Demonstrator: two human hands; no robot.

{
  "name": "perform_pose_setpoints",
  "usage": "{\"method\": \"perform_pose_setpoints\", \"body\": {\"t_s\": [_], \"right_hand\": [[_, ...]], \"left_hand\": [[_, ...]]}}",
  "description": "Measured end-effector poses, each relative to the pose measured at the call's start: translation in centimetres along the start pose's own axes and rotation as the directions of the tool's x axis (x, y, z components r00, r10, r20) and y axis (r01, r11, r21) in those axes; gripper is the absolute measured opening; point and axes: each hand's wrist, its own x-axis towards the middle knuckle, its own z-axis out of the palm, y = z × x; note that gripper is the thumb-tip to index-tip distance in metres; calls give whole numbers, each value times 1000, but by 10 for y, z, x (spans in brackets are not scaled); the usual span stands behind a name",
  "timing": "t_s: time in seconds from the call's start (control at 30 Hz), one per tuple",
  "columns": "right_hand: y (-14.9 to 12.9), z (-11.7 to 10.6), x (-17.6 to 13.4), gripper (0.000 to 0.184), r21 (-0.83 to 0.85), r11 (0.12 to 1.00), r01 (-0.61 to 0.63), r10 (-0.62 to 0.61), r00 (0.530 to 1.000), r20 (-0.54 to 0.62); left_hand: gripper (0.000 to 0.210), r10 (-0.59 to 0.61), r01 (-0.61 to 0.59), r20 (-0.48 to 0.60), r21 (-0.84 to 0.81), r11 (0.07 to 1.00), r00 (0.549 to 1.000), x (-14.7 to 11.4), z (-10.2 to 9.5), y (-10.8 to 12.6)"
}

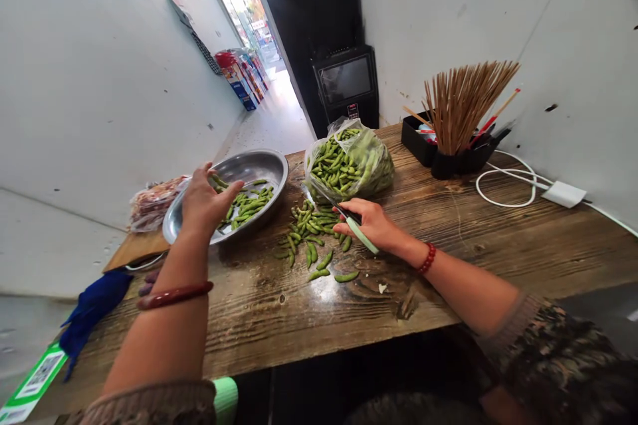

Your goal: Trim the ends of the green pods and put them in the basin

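Right fingers (355, 205) on scissors (363, 236), aslant, pointing forward-left

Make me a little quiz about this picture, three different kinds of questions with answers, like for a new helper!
1. Which hand holds the pale-green-handled tool?
A) left hand
B) right hand
C) neither

2. True or false: in this view, the clear plastic bag holding green pods is to the right of the round silver metal bowl.

3. Fill in the colour: the thin brown sticks stand in a ____ holder.

Key: 1. B; 2. True; 3. black
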Motion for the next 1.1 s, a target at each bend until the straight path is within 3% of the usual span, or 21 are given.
{"method": "perform_pose_setpoints", "body": {"t_s": [0.07, 0.1, 0.2, 0.3, 0.4, 0.47, 0.6, 0.7, 0.83, 0.97, 1.03, 1.1], "right_hand": [[0, 0, 0, 38, 9, 1000, 4, -4, 1000, 4], [1, 0, 0, 38, 9, 1000, 5, -5, 1000, 5], [3, 1, 0, 38, -2, 1000, -2, 2, 1000, 5], [5, 2, 0, 38, -26, 1000, -9, 9, 1000, 11], [3, 1, 0, 37, -52, 999, -11, 12, 1000, 21], [1, 1, -1, 38, -57, 998, -8, 10, 1000, 26], [-2, 1, -1, 37, -56, 998, -10, 12, 999, 35], [-2, 1, 0, 36, -47, 999, -20, 21, 999, 34], [-1, 1, 0, 36, -49, 999, -16, 17, 999, 29], [2, 2, 0, 36, -51, 999, -20, 21, 1000, 15], [2, 3, 1, 37, -49, 998, -26, 26, 1000, 13], [2, 3, 1, 37, -37, 999, -32, 32, 999, 8]], "left_hand": [[52, 111, -110, 12, 224, 968, 994, -3, -4, 0], [46, 145, -146, 23, 245, 959, 989, -10, -3, 3], [26, 193, -204, 175, 49, 978, 965, -47, 13, 17], [11, 309, -255, 408, -181, 950, 859, -88, 37, 26], [26, 370, -300, 523, -217, 929, 768, -117, 56, 26], [38, 388, -359, 544, -165, 919, 744, -126, 61, 23], [54, 401, -444, 638, -102, 890, 657, -130, 62, 21], [50, 384, -477, 685, -60, 877, 619, -128, 67, 25], [26, 341, -491, 670, 41, 870, 660, -127, 82, 37], [22, 358, -467, 614, 20, 884, 703, -126, 97, 38], [15, 340, -377, 566, -54, 925, 751, -123, 100, 35], [6, 258, -182, 494, -197, 963, 831, -118, 101, 33]]}}
